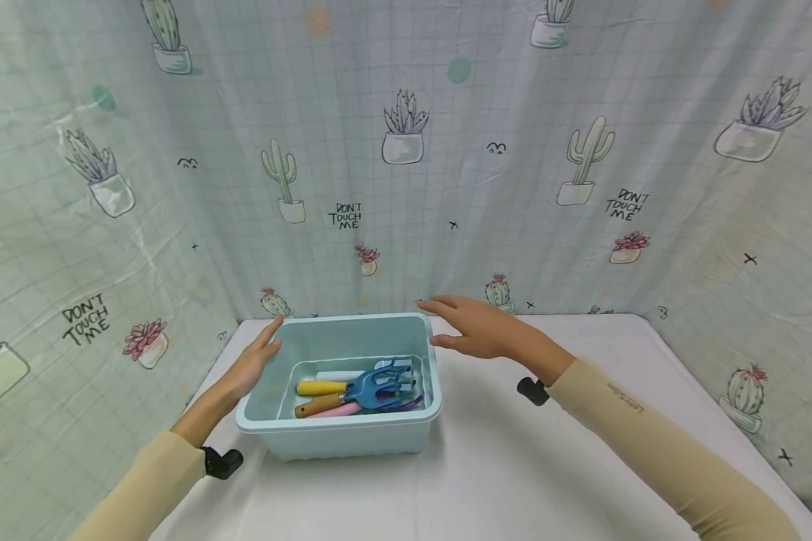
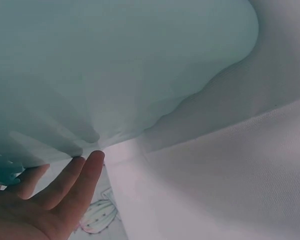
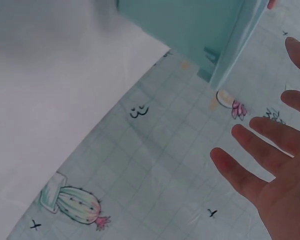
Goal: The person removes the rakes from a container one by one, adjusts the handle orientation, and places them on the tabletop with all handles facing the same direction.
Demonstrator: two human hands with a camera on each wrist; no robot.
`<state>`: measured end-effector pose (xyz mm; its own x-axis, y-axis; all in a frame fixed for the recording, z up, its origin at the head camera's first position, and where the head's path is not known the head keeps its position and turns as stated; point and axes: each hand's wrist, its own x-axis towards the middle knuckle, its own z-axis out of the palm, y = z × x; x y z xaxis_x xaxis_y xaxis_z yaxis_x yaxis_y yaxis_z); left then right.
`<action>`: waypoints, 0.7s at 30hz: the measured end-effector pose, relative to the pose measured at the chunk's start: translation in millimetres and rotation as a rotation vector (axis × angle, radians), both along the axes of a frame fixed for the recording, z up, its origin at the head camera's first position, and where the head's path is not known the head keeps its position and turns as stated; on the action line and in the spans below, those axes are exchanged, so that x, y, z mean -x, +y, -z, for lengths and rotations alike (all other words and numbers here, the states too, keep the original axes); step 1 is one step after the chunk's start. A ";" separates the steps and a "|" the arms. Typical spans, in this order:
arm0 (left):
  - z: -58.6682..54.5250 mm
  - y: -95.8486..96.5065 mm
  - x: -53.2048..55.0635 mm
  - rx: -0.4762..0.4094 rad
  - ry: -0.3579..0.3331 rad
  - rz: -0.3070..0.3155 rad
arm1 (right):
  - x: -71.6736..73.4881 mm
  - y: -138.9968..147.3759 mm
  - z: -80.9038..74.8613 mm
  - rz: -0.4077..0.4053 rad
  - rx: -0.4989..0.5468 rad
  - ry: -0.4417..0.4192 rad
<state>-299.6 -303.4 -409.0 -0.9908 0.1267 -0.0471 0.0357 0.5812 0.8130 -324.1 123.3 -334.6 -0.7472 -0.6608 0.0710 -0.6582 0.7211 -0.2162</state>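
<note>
A light blue plastic bin (image 1: 352, 436) stands on the white table. Inside it lie a blue claw-like garden tool (image 1: 372, 387), a yellow handle (image 1: 320, 388), a wooden handle (image 1: 319, 406), a pink handle (image 1: 338, 411) and a purple tool (image 1: 406, 406), partly overlapping. My left hand (image 1: 252, 364) is at the bin's left side, its thumb near the rim; in the left wrist view, straight fingers (image 2: 82, 185) reach along the outer wall. Off the far right corner of the bin, my right hand (image 1: 470, 327) hovers with spread fingers (image 3: 237, 172), holding nothing.
The white table (image 1: 514, 466) extends to the right of the bin and in front of it. A cactus-printed cloth (image 1: 406, 225) hangs behind and at both sides. Dark wrist cameras (image 1: 223, 463) are strapped below both sleeves.
</note>
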 end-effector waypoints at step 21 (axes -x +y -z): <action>-0.5 -1.4 2.0 0.004 0.004 -0.007 | 5.7 -45.4 -20.8 -0.051 -0.040 -0.023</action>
